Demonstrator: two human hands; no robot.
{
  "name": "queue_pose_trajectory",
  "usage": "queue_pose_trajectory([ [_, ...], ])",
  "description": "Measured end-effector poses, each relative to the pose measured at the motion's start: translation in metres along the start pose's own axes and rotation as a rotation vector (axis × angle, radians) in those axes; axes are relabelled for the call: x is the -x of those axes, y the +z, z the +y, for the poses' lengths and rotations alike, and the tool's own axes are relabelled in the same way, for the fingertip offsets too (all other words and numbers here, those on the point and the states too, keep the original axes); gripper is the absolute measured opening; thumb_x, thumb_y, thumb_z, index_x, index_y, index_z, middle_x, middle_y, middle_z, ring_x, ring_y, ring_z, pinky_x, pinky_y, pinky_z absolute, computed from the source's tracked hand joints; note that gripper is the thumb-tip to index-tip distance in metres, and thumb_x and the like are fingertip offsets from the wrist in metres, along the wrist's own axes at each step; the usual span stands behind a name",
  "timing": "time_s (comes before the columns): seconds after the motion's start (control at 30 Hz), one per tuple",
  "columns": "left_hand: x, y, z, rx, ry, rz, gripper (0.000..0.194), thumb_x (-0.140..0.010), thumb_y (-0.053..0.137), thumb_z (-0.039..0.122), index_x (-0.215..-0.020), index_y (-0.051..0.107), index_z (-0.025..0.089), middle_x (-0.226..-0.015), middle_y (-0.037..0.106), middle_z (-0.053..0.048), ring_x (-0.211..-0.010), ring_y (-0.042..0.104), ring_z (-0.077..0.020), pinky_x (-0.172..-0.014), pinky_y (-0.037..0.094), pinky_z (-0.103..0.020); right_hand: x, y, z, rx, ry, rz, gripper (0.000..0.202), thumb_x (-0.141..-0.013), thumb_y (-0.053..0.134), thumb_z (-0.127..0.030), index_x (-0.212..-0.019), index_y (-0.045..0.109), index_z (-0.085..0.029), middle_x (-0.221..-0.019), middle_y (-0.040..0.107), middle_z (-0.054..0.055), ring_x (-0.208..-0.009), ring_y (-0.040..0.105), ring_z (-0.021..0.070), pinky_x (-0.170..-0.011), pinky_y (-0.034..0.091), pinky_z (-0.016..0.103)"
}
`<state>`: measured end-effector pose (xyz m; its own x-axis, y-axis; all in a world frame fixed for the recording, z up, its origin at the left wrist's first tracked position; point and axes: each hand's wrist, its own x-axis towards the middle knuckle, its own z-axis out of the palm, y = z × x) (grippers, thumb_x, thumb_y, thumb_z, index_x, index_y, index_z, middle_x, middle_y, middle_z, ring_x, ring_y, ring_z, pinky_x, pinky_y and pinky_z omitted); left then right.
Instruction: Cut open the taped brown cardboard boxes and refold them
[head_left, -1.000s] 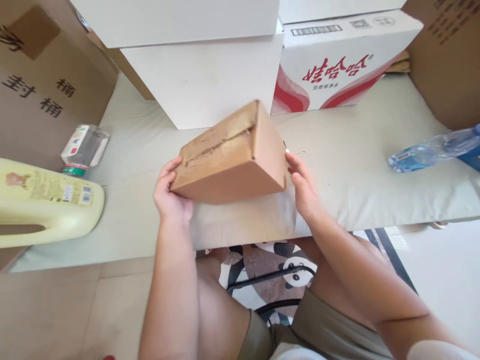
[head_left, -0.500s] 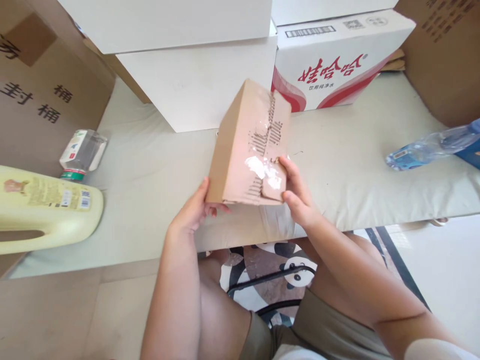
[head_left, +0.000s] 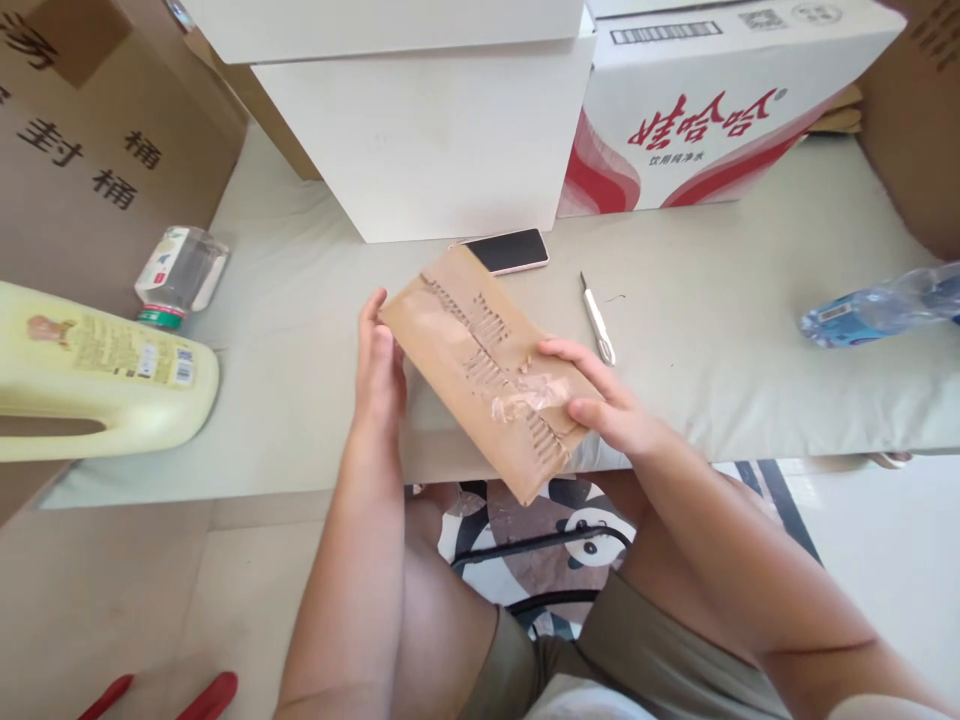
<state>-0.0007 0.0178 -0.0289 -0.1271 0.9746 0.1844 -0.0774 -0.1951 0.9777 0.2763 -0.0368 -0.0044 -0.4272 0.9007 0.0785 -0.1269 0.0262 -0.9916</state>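
Observation:
A small brown cardboard box [head_left: 480, 350] is tilted above the front of the cloth-covered bench. Its taped face is toward me, with black printed strokes, a torn middle seam and crumpled clear tape. My right hand [head_left: 611, 400] grips the box's right end, thumb and fingers pressing on the torn flap. At the left end my left hand [head_left: 381, 365] is closed against the box's edge; some of its fingers are hidden. Beyond the box, a small white craft knife [head_left: 598, 320] with a dark tip lies on the cloth. A phone [head_left: 517, 250] with a dark screen lies behind the box, partly covered by it.
White cartons [head_left: 450, 150] and a red-and-white carton [head_left: 675, 140] stand along the back. At left are a yellow jug [head_left: 172, 390], a clear bottle [head_left: 180, 270] and a large brown carton [head_left: 172, 110]. A water bottle [head_left: 862, 310] lies at right. Red handles [head_left: 210, 695] show at lower left.
The box has been turned and lowered toward me, its long side now slanting from upper left to lower right. The phone and craft knife behind it have come into view. My left hand has moved up.

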Motion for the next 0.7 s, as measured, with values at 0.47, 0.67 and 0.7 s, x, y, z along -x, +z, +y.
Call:
queue_pose_trajectory([
  [0.47, -0.005, -0.001, 0.003, 0.069, 0.106, 0.051, 0.059, -0.068, 0.081, 0.061, -0.113, 0.066, 0.026, -0.106, 0.068, -0.005, -0.092, 0.067, -0.0231, -0.078, 0.055, -0.033, -0.007, 0.006, 0.009, -0.057, -0.032, 0.072, 0.061, -0.09, 0.054, -0.069, -0.136, 0.058, -0.03, -0.15, 0.058, 0.006, -0.135, 0.059, 0.0298, -0.111, 0.05, 0.048],
  [0.67, -0.003, 0.002, 0.01, 0.048, 0.059, 0.065, 0.059, -0.069, 0.079, 0.064, -0.11, 0.064, 0.024, -0.103, 0.067, -0.007, -0.093, 0.067, -0.0248, -0.079, 0.055, -0.035, -0.018, -0.039, 0.013, 0.58, 0.136, 0.739, 0.031, -0.086, 0.059, -0.043, -0.11, 0.065, -0.024, -0.108, 0.069, 0.008, -0.091, 0.067, 0.023, -0.084, 0.055, 0.042],
  [0.7, -0.003, 0.002, 0.01, 0.048, 0.059, 0.068, 0.059, -0.069, 0.078, 0.064, -0.109, 0.064, 0.024, -0.102, 0.067, -0.007, -0.093, 0.067, -0.0247, -0.079, 0.055, -0.035, -0.019, -0.045, 0.014, 0.716, 0.199, 0.75, 0.034, -0.083, 0.06, -0.041, -0.112, 0.065, -0.023, -0.112, 0.068, 0.01, -0.089, 0.066, 0.0234, -0.082, 0.055, 0.043],
])
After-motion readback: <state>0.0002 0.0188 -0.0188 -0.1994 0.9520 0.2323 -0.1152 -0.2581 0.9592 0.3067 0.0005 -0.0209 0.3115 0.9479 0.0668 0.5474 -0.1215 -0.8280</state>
